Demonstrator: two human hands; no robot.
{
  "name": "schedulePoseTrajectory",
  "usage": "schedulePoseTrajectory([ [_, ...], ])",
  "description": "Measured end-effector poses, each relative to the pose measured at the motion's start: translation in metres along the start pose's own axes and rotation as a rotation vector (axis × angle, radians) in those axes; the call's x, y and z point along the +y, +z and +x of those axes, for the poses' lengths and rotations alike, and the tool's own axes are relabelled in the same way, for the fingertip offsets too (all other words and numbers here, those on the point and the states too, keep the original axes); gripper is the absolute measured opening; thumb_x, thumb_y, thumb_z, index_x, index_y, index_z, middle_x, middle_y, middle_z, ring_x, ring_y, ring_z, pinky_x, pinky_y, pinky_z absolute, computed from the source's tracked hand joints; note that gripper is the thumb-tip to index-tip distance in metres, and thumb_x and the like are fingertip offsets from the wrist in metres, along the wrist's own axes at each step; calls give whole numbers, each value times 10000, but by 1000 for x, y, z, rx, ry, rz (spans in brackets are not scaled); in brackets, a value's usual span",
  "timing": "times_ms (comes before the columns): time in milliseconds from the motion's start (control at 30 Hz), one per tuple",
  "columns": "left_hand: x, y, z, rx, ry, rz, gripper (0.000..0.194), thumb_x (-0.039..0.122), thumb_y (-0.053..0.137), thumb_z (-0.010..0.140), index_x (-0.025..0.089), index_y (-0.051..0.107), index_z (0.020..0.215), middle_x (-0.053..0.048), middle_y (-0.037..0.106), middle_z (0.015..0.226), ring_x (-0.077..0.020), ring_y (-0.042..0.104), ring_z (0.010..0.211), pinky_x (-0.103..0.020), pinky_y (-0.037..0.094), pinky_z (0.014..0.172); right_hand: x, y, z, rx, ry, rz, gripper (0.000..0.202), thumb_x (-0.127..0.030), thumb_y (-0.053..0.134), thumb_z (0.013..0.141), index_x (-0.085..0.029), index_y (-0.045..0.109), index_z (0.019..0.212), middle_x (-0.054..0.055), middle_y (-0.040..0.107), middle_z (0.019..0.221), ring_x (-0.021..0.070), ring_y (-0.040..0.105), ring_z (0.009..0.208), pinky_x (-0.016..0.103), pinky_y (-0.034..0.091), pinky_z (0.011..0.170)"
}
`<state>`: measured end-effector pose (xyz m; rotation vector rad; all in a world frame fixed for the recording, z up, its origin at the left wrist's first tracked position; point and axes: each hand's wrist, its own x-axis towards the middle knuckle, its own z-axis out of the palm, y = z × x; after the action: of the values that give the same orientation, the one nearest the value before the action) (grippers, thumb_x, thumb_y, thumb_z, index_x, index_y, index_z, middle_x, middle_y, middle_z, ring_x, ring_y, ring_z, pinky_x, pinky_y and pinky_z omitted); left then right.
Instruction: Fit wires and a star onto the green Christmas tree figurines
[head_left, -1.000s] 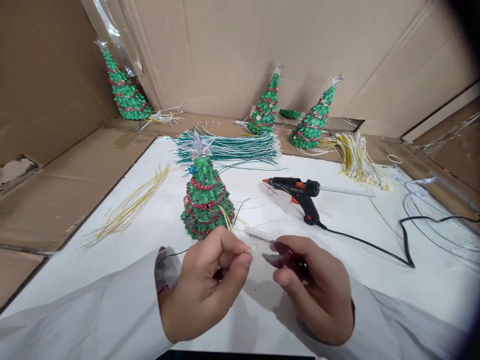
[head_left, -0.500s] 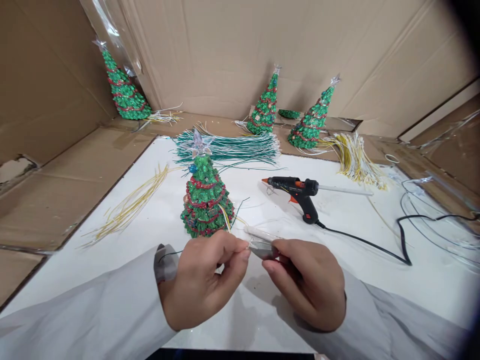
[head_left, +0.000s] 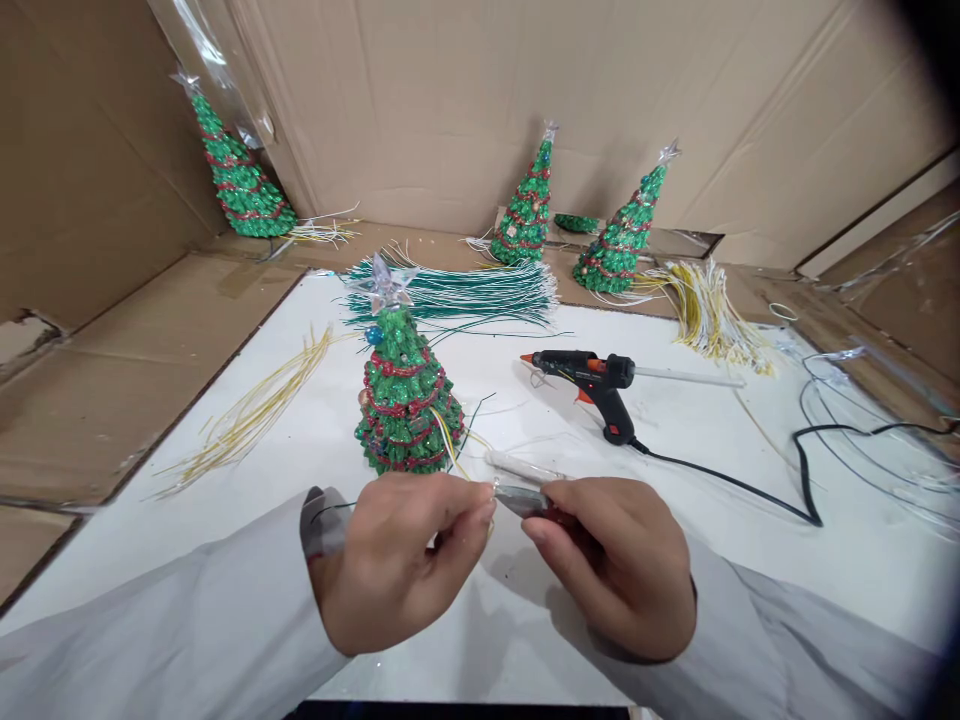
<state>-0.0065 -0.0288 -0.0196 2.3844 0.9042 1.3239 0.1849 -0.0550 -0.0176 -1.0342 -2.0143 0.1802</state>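
My left hand is closed in a pinch on thin yellow and white wires that come from the near Christmas tree. That tree stands upright behind the hand, green with red garlands and a clear star on top. In my right hand is a pair of pliers with pointed metal jaws and a red handle, mostly hidden by the fingers. The jaw tips meet the wire ends at my left fingertips; the exact grip is too small to make out.
A glue gun lies to the right, its black cord trailing away. Behind the pliers is a whitish stick. Green wires and yellow wires lie in bundles, with more yellow-white wires at right. Three decorated trees stand along the cardboard wall.
The plier jaws now look closer together at the wire ends than before. Both hands keep nearly the same place; the whole view has shifted slightly.
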Motion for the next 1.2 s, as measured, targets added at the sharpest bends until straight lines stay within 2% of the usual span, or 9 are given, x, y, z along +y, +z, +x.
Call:
schedulePoseTrajectory([
  [233, 1, 0, 0, -19, -80, -67, 81, 135, 551, 894, 210, 530, 872, 87, 573, 564, -44, 511, 424, -165, 382, 439, 2, -2, -1, -37, -60, -48, 162, -178, 481, 951, -167, 530, 797, -36, 477, 522, 107, 384, 461, 265, 281, 465],
  [367, 0, -1, 2, -29, -50, -85, 104, 120, 564, 878, 216, 525, 870, 87, 560, 564, -52, 497, 420, -186, 374, 428, 7, -7, 2, 16, -39, -85, 165, -187, 486, 947, -179, 539, 791, -27, 509, 520, 107, 418, 460, 251, 307, 463],
  [467, 0, -2, 4, -9, -78, -112, 113, 123, 572, 870, 224, 521, 876, 95, 489, 540, -55, 441, 410, -198, 343, 411, 9, -9, 3, 70, 76, -28, 128, -238, 531, 926, -190, 547, 808, -39, 526, 531, 92, 435, 454, 217, 338, 452],
  [633, 0, -2, 7, -73, -132, -183, 96, 130, 534, 901, 214, 511, 862, 107, 326, 527, -44, 316, 412, -188, 280, 404, 5, 1, 2, 83, 359, 315, 117, -272, 592, 862, -211, 528, 785, -87, 403, 516, 65, 344, 423, 185, 297, 400],
  [800, -1, 0, 7, -150, -161, -210, 80, 124, 542, 906, 198, 550, 876, 103, 380, 536, -45, 378, 441, -179, 310, 437, -2, 10, 0, 89, 521, 573, 167, -278, 691, 811, -232, 558, 900, -113, 345, 543, 53, 263, 443, 169, 233, 398],
  [933, -2, 2, 7, -168, -141, -202, 74, 116, 555, 901, 188, 569, 914, 91, 480, 556, -47, 446, 466, -169, 347, 465, -4, 12, -1, 109, 498, 543, 143, -226, 693, 809, -240, 582, 899, -104, 400, 552, 52, 310, 451, 158, 264, 404],
  [1067, -4, 3, 8, -155, -79, -161, 87, 106, 565, 892, 187, 579, 920, 97, 433, 547, -43, 411, 445, -164, 313, 432, -2, 12, -1, 93, 406, 408, 157, -181, 685, 809, -237, 632, 946, -85, 487, 565, 61, 388, 466, 168, 339, 437],
  [1200, -5, 2, 9, -160, -62, -133, 84, 119, 553, 893, 186, 592, 925, 89, 474, 542, -52, 450, 445, -168, 342, 444, 3, 10, 1, 34, 305, 332, 122, -109, 613, 813, -212, 636, 875, -69, 537, 563, 59, 416, 457, 167, 357, 447],
])
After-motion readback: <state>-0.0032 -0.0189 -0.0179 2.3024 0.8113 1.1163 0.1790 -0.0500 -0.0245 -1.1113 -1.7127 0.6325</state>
